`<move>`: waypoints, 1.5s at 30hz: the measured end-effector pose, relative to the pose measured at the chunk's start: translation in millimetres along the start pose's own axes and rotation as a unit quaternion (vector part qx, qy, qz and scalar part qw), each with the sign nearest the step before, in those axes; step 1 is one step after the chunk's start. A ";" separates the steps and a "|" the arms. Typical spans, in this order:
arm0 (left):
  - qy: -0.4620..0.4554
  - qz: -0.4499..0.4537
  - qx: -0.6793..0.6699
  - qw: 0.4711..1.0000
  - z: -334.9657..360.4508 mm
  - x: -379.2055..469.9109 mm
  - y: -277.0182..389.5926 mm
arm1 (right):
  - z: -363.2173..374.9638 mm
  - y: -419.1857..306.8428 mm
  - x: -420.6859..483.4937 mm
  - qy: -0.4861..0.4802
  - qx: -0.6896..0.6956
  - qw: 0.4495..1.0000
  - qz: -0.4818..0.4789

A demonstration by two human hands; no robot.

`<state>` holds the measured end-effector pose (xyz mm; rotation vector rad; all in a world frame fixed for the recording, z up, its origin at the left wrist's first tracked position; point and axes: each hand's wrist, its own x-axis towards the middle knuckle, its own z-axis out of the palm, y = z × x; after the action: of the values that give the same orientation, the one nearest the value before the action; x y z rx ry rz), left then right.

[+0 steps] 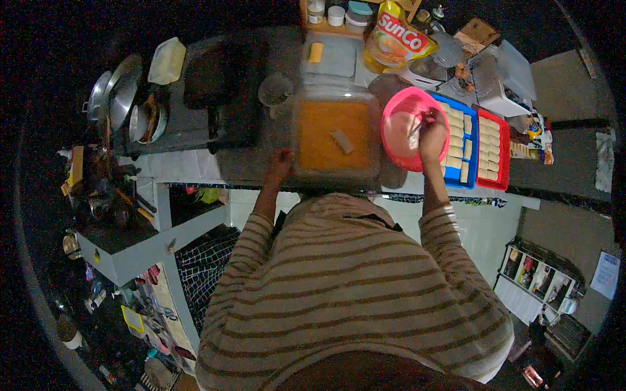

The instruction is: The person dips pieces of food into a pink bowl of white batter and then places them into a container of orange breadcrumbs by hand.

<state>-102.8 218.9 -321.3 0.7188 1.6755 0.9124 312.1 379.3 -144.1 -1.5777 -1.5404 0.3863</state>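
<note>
My right hand reaches into a pink bowl with a pale, wet-looking mixture at its bottom. Its fingers are blurred near a pale shape, and whether they grip it cannot be made out. In front of me, a rectangular clear container holds orange breadcrumbs, on which one pale roll lies. My left hand is at the container's left edge, dim and blurred. Right of the bowl, pale rolls lie in a blue tray. More rolls fill a red tray beside it.
A clear container at the back holds one orange-coated roll. Beside it stands a SunCo cooking oil pouch. On the left are a dark pan, a round cup-like vessel and metal pans.
</note>
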 end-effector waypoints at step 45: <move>0.072 0.134 0.120 0.981 15.9 -24.4 29.0 | 235.5 104.1 -45.9 -0.424 -0.095 0.880 -0.192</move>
<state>-80.3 217.7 -286.9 1.0833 1.8669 0.9773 197.6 437.4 -372.0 -1.2311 -2.5740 0.7809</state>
